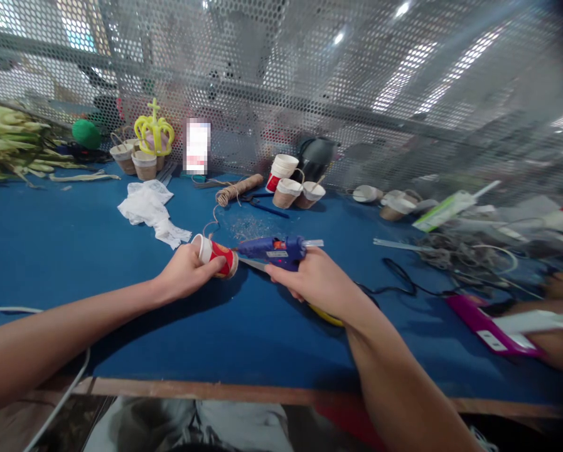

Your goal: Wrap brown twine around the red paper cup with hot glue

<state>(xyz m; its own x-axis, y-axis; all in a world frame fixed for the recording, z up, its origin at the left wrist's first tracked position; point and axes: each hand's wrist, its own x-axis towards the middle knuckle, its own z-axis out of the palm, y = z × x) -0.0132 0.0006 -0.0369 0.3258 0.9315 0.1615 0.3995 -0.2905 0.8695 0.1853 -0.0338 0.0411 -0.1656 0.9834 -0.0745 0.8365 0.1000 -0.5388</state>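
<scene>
Two bare hands are at work over the blue table (187, 351); we take our clock from the paper cup, with twelve pointing away from the wearer. The left hand (180, 276) is closed round the paper cup (219, 256), thumb pressed on its red side. The cup lies tilted, pale end towards ten o'clock, with a brown band at the opposite end. The right hand (321, 276) is wrapped round the glue gun (277, 250) at three o'clock; its nozzle is beside the cup, but we cannot tell whether they touch. Scissors (257, 265) jut from below the same hand; how the fingers grip them is hidden.

We judge the cup light, thin-walled and easily dented, with little slip. We advise a light hold near the pale rim, the stiffest part, clear of the nozzle, which we presume hot. The glue gun should be heavier and rigid, best taken by its handle.

Farther off, we record a limp white cloth (147, 206) at ten, a roll of twine (240, 189) between twelve and one, covered cups (287, 193) between one and two, and a yellow crown (154, 136) at eleven.
</scene>
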